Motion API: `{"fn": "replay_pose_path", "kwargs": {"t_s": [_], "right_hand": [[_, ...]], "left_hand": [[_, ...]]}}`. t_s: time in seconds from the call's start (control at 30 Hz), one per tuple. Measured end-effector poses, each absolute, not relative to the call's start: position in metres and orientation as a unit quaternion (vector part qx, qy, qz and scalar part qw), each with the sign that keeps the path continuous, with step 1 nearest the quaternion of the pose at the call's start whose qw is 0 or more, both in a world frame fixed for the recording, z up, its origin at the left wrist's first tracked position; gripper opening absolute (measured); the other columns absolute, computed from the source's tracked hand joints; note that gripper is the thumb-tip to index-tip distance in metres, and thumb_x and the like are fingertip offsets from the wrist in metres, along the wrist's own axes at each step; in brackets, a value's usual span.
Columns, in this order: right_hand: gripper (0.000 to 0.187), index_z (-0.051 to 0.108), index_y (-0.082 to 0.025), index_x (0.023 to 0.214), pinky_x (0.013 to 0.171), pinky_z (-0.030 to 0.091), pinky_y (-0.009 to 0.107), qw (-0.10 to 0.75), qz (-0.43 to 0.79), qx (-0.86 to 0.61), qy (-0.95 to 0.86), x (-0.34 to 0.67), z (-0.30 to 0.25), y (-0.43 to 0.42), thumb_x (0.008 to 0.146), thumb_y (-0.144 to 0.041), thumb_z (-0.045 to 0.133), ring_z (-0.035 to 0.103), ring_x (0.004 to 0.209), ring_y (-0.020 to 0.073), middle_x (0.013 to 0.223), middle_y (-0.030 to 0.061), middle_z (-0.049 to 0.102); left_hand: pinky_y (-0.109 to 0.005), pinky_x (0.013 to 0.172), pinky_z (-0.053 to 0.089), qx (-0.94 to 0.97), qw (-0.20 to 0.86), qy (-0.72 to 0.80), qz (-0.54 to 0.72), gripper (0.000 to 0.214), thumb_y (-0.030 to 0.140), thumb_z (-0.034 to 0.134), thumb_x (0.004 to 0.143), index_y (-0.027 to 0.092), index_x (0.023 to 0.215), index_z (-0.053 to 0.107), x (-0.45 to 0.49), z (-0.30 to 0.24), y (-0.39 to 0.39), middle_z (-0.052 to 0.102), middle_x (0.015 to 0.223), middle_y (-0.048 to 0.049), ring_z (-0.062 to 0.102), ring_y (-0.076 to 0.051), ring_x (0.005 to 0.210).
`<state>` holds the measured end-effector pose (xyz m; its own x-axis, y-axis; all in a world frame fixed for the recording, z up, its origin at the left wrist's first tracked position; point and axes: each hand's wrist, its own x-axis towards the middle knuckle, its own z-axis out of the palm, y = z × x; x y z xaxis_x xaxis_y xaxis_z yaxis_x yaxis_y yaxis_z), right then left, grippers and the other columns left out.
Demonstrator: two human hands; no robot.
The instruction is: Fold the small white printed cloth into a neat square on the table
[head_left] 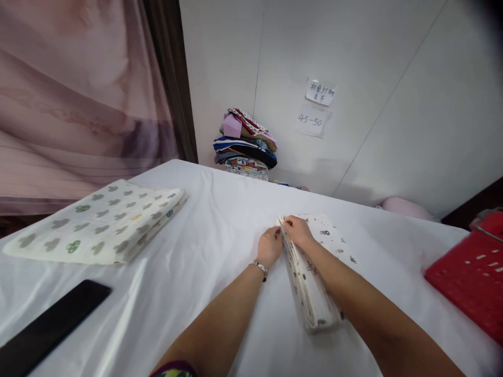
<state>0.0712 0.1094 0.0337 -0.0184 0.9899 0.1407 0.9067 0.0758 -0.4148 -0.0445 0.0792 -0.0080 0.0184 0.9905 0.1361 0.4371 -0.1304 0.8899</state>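
A folded white cloth with small dark prints (314, 285) lies on the white table cover (220, 220), right of centre. My left hand (269, 246) is closed and pinches the far left corner of its stacked layers; a bracelet sits on that wrist. My right hand (297, 231) rests on top of the cloth at the same far corner, fingers curled and gripping the edge. My right forearm lies across the cloth.
A larger folded cloth with grey and green prints (100, 222) lies at the left. A black flat object (51, 324) sits near the front left edge. A red basket (471, 272) stands at the right. A pile of folded clothes (245, 146) is against the wall.
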Motion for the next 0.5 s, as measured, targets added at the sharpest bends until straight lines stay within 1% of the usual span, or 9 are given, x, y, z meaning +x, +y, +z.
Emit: {"fn": "replay_pose_path", "kwargs": {"t_s": [0.1, 0.2, 0.33, 0.5], "right_hand": [[0.015, 0.064, -0.020, 0.072, 0.062, 0.036, 0.023, 0.215, 0.101, -0.677, -0.697, 0.067, 0.032, 0.108, 0.075, -0.021, 0.049, 0.056, 0.069, 0.0148, 0.073, 0.0019, 0.066], [0.016, 0.064, -0.020, 0.071, 0.063, 0.037, 0.023, 0.248, 0.101, -0.683, -0.679, 0.073, 0.033, 0.111, 0.075, -0.022, 0.048, 0.056, 0.068, 0.0149, 0.071, 0.0015, 0.066], [0.018, 0.064, -0.019, 0.073, 0.064, 0.040, 0.022, 0.294, 0.125, -0.686, -0.654, 0.087, 0.031, 0.114, 0.074, -0.024, 0.047, 0.057, 0.067, 0.0144, 0.071, 0.0011, 0.066], [0.019, 0.065, -0.019, 0.070, 0.067, 0.042, 0.024, 0.335, 0.153, -0.670, -0.644, 0.089, 0.021, 0.112, 0.071, -0.027, 0.047, 0.058, 0.069, 0.0155, 0.069, 0.0007, 0.066]], "left_hand": [[-0.025, 0.079, 0.045, 0.623, 0.345, 0.571, 0.407, 0.030, 0.012, 0.045, 0.079, 0.019, 0.103, 0.061, -0.045, -0.007, 0.079, 0.066, 0.097, -0.0045, 0.061, -0.014, 0.084], [-0.025, 0.081, 0.044, 0.625, 0.351, 0.569, 0.402, 0.030, 0.012, 0.046, 0.078, 0.020, 0.102, 0.061, -0.046, -0.007, 0.079, 0.066, 0.098, -0.0039, 0.060, -0.014, 0.086], [-0.025, 0.080, 0.044, 0.624, 0.350, 0.568, 0.407, 0.025, 0.017, 0.049, 0.079, 0.020, 0.100, 0.062, -0.047, -0.006, 0.081, 0.064, 0.101, -0.0040, 0.059, -0.014, 0.084], [-0.023, 0.080, 0.043, 0.633, 0.315, 0.573, 0.415, 0.022, 0.022, 0.048, 0.082, 0.019, 0.095, 0.065, -0.046, 0.006, 0.095, 0.063, 0.096, -0.0042, 0.058, -0.013, 0.083]]}}
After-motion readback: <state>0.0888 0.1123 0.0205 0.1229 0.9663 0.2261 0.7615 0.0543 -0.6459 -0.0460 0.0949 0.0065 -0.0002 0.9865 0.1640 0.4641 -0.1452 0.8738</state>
